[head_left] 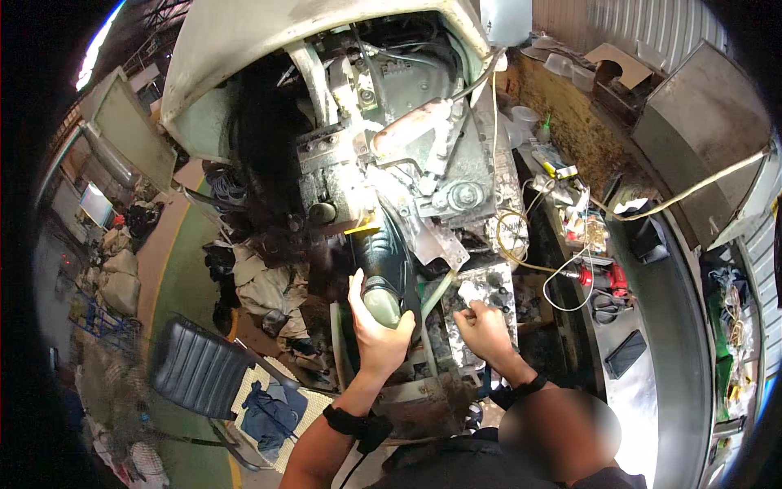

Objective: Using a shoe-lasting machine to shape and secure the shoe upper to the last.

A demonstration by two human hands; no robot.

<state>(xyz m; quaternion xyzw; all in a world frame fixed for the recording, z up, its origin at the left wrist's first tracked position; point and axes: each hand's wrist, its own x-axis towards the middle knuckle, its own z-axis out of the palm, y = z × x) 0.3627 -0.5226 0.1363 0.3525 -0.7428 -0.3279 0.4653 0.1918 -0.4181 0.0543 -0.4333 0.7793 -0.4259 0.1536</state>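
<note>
A black shoe (385, 257) with a pale green, smooth block, apparently a last, showing at its heel end points away from me into the machine (440, 155). My left hand (381, 342) is wrapped round that heel end, thumb on the right and fingers on the left. The shoe's far end meets the lit metal parts, beside a small yellow piece (363, 226). To the right, my right hand (486, 332) has curled fingers over a worn metal plate (503, 285). A small white patch shows at its fingertips; I cannot make out what it is.
A bench on the right bears red-handled power tool (603, 279), scissors (606, 307), a dark phone-like slab (625, 354) and loose cables. At left stand a black chair (199, 367) and a heap of pale cloth (265, 281). The machine's pale hood (236, 57) arches overhead.
</note>
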